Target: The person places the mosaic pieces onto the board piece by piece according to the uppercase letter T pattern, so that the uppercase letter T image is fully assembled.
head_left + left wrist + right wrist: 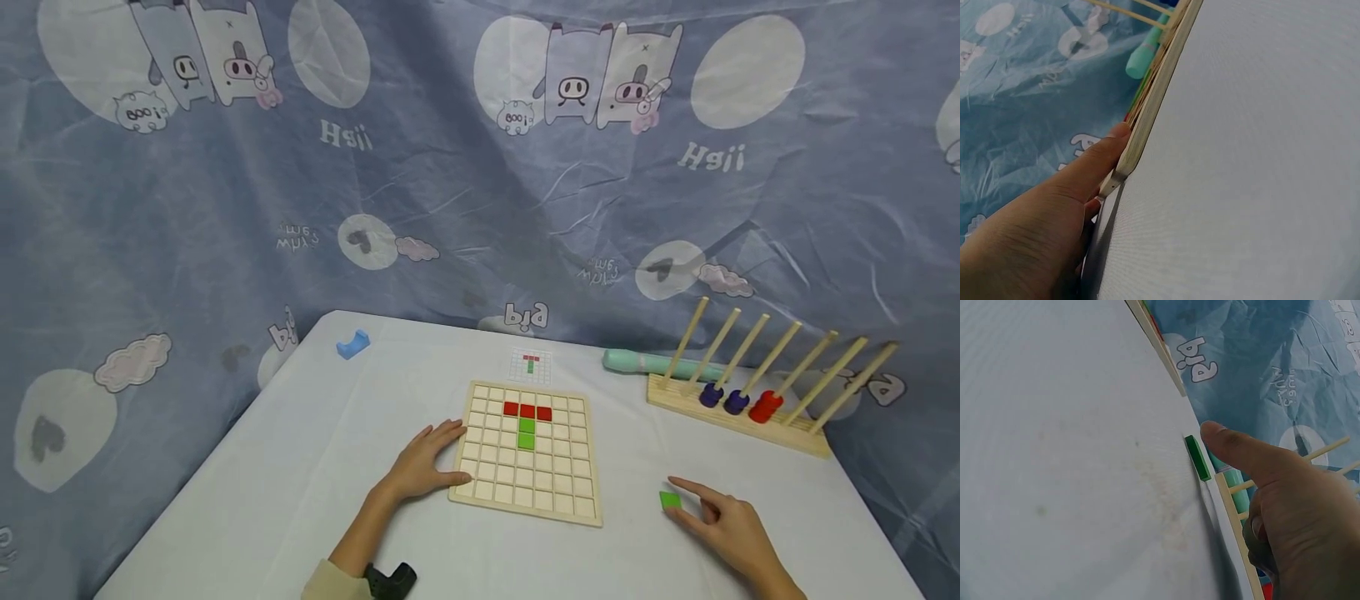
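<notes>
A square wooden grid board [523, 500] lies on the table, with three red tiles [527, 412] in a row and two green tiles [527, 433] below the middle one. My left hand [420, 467] rests at the board's left side, thumb and fingertips spread along its edge. In the left wrist view the thumb touches the wooden rim [1159, 94]. To the right of the board, a loose green tile [670, 500] lies flat on the table between the thumb and index finger of my right hand [727, 529]. The right wrist view shows the thumb apart from this green tile [1197, 458].
Behind the board lies a small printed pattern card [530, 367]. A wooden peg rack [738, 417] with blue and red beads stands at the right, a mint-green cylindrical object [637, 361] behind it. A blue curved piece [353, 344] sits at the far left. A patterned cloth [450, 183] hangs behind.
</notes>
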`<state>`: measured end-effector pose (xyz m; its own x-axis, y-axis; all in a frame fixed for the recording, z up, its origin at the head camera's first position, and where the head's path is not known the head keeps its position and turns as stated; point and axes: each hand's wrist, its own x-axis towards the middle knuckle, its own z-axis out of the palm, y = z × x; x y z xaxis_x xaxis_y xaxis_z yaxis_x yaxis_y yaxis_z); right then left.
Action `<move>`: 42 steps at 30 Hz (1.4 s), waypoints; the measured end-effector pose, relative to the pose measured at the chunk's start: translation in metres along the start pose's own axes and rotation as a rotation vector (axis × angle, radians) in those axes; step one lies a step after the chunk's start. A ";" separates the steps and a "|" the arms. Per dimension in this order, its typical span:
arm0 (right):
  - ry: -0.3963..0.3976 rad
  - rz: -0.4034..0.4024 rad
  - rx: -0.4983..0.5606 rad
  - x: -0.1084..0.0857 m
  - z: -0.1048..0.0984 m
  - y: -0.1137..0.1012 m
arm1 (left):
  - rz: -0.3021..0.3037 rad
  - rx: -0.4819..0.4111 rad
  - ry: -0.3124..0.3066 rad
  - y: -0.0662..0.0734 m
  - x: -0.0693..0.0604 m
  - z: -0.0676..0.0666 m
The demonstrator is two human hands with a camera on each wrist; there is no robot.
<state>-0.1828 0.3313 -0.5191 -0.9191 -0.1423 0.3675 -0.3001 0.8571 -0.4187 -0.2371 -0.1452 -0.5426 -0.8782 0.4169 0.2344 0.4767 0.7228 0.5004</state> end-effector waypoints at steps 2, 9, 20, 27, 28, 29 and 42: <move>-0.005 0.007 -0.002 -0.001 0.001 0.001 | -0.005 0.005 -0.003 0.000 0.000 0.001; -0.047 0.053 -0.004 0.000 0.005 0.005 | -0.012 0.003 0.000 0.000 0.000 0.001; -0.040 0.073 0.018 -0.001 0.007 0.006 | -0.009 0.015 -0.001 0.000 0.000 0.001; -0.008 0.060 0.026 0.000 0.011 0.004 | -0.013 0.006 -0.002 0.001 0.000 0.000; -0.001 0.050 0.031 0.001 0.012 0.003 | -0.012 0.005 -0.002 0.001 0.000 0.000; 0.003 0.042 0.035 0.002 0.014 0.002 | -0.011 0.006 -0.001 0.001 0.000 0.000; 0.054 -0.176 0.125 0.042 0.060 -0.053 | 0.002 0.000 0.010 0.002 -0.002 0.000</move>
<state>-0.2207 0.2500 -0.5307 -0.8354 -0.2548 0.4870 -0.4875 0.7528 -0.4423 -0.2349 -0.1446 -0.5423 -0.8776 0.4126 0.2441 0.4785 0.7221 0.4996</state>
